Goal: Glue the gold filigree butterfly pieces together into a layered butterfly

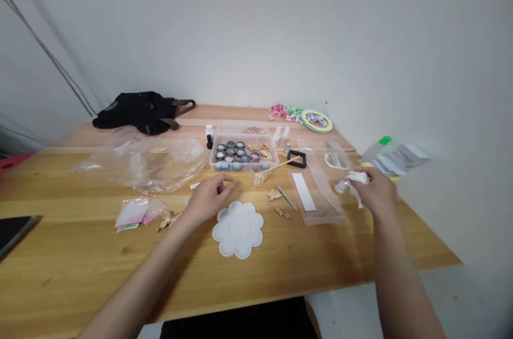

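Wooden worktop [320, 259], light brown, grain running side to side, pushed against a plain pale grey wall [256, 34]. Cables [52, 56] run down the wall at far left; pale floor shows at lower right. Black bag [140, 109] at the back left, crumpled clear plastic bag [140, 165] in front of it. Back middle: clear box [214, 159], lid raised, small round pots and gold pieces inside. Back right: pink and green bits [284, 111] next to a yellow-rimmed round thing [316, 120].

Right hand [380, 192], near the worktop's right edge: fingers closed on a white tissue [359, 178]. Tissue sticks out past the fingertips on the left side, one end hanging down; a small clear item [341, 186] is just beside it, contact unclear. White strip [303, 191] lies on a clear sleeve [326, 203], left of that hand.

Left hand [209, 197]: fingers loosely curled, part open, nothing visibly held. It's over the worktop, just behind and left of the white flower-shaped palette [238, 229], well apart from the tissue. Tweezers [286, 197] and a gold piece [274, 195] lie between the hands.
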`<state>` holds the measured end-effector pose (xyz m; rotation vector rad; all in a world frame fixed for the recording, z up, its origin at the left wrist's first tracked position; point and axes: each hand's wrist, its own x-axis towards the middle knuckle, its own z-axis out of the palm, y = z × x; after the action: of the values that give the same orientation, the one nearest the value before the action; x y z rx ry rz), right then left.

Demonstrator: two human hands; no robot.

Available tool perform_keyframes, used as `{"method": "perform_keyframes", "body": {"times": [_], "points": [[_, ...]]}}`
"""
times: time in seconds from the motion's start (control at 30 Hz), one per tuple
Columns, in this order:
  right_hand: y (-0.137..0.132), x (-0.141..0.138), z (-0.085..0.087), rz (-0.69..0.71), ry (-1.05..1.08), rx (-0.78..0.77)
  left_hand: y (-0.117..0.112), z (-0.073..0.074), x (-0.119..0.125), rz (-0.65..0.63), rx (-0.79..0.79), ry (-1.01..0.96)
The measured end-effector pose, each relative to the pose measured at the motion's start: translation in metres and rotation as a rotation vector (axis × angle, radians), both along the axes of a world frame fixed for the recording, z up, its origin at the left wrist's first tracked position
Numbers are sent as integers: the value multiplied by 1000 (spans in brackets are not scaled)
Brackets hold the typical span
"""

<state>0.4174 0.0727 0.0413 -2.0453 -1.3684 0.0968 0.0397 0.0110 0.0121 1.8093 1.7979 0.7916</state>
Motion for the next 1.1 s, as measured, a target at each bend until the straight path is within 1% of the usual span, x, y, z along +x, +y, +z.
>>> {"method": "perform_keyframes", "body": {"times": [0.03,0.13,0.23,0.33,0.47,0.53,0.67,0.77,0.87,0.97,1.03,1.1], "points": [[5,7,-4,-15,-18,12,3,-1,1,-3,6,9],[15,18,-14,-14,-47,-32,7,-8,5,-12,-12,59],[22,20,-19,22,-60,-82,5,-19,6,27,-38,150],[27,19,-21,61,-48,-86,3,-28,4,49,-56,184],[27,19,-21,59,60,-60,3,-38,1,64,-65,184],[25,19,-19,41,140,-12,4,-41,1,78,-67,183],[19,25,-15,-32,298,69,4,-43,4,89,-73,186],[16,35,-16,-130,336,87,3,-41,6,99,-76,186],[18,46,-22,-203,390,89,2,-40,6,111,-70,181],[23,53,-32,-208,476,30,2,-40,6,128,-58,175],[26,56,-39,-212,465,-1,2,-42,6,138,-54,168],[28,60,-44,-218,386,-12,2,-43,5,142,-50,161]]}}
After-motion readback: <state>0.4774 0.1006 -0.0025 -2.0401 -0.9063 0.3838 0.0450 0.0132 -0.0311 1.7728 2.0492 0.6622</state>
